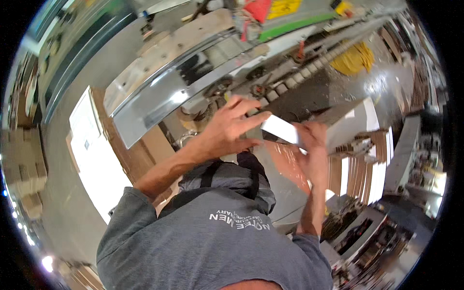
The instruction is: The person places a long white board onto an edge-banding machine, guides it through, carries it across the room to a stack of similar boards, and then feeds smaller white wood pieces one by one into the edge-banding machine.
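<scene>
My right hand [313,140] is closed round one end of a short white strip-like piece [280,129] in front of my body. Whether this piece is separate or the edge of a larger panel, I cannot tell. My left hand [232,126] has its fingers spread, with the index fingertip at the piece's other end and the thumb apart below. Under my right hand and forearm shows a glossy orange-brown sheet [289,166] with bright glints; its link to the white piece is unclear.
A stack of brown panels with white edges [360,176] stands at my right. To the left are a white panel [94,154] and cardboard. Ahead lie a machine with a metal plate [154,111], a row of rollers [299,77] and a yellow bag-like heap [355,59].
</scene>
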Motion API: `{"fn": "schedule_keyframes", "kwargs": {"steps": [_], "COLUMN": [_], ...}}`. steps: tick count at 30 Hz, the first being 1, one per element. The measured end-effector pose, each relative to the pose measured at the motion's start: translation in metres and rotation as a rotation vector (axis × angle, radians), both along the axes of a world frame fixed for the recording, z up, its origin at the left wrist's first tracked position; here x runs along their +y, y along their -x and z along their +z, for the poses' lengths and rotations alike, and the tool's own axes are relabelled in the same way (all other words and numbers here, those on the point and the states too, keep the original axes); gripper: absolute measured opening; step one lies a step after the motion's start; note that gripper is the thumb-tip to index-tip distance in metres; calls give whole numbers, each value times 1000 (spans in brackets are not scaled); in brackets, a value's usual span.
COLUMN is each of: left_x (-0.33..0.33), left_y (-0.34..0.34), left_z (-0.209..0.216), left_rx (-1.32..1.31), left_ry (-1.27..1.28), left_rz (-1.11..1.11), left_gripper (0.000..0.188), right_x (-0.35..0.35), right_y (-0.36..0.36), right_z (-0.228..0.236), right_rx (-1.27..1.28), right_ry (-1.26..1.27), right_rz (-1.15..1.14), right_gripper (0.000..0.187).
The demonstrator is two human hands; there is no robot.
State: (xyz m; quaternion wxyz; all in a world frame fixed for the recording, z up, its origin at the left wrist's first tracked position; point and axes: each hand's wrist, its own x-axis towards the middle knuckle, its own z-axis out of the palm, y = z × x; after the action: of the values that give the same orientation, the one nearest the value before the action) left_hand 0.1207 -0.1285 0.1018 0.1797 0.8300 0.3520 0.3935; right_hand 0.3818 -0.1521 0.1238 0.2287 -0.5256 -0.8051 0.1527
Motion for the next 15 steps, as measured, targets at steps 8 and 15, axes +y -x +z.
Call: {"fn": "schedule_keyframes", "kwargs": {"steps": [8,15], "left_x": [-4,22], "left_y": [149,190], "left_z": [-43,-97], "left_rx": [91,42], "left_ry": [-13,-46], "left_rz": [474,935], "left_gripper": [48,38], "right_x": [100,86], "right_y": [189,274], "right_z": [-45,-117], "right_rx": [179,864], "right_ry": [-239,568], "right_rz": [390,193], "right_gripper": [49,58]}}
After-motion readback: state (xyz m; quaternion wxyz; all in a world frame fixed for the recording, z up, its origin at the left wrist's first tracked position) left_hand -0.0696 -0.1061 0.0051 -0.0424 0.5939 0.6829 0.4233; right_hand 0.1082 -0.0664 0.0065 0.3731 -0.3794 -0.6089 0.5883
